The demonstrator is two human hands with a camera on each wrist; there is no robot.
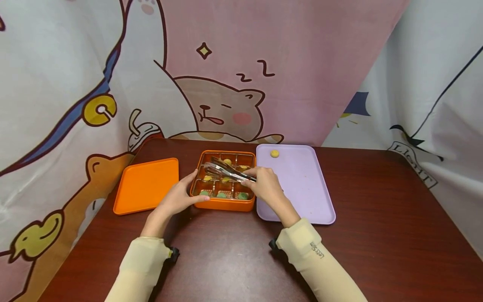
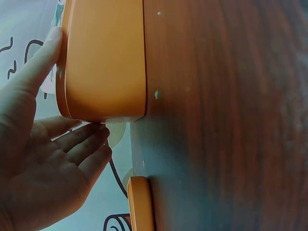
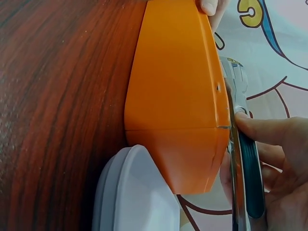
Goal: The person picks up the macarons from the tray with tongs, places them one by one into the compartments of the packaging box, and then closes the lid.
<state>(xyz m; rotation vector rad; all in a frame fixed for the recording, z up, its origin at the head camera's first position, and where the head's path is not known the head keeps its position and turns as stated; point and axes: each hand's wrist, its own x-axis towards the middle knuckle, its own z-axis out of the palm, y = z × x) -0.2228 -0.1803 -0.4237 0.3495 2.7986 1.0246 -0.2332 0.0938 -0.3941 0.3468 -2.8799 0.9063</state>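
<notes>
An orange box [image 1: 226, 204] with clear-walled compartments stands at the middle of the table. Small yellow pieces [image 1: 208, 178] sit in its far and middle rows, and green ones [image 1: 242, 196] in the near row. My left hand [image 1: 177, 196] rests against the box's left side, fingers fairly straight [image 2: 86, 144], its thumb on the near rim. My right hand [image 1: 267, 184] holds metal tongs [image 1: 226, 170] over the compartments. The tongs [image 3: 251, 178] show a dark green grip in the right wrist view. Whether anything is between their tips cannot be told.
A lilac tray [image 1: 302, 184] stands just right of the box, with one round yellow piece [image 1: 274, 154] near its far edge. To the left lies an orange lid [image 1: 147, 184]. A patterned cloth [image 1: 302, 63] hangs behind the dark wooden table [image 1: 385, 218].
</notes>
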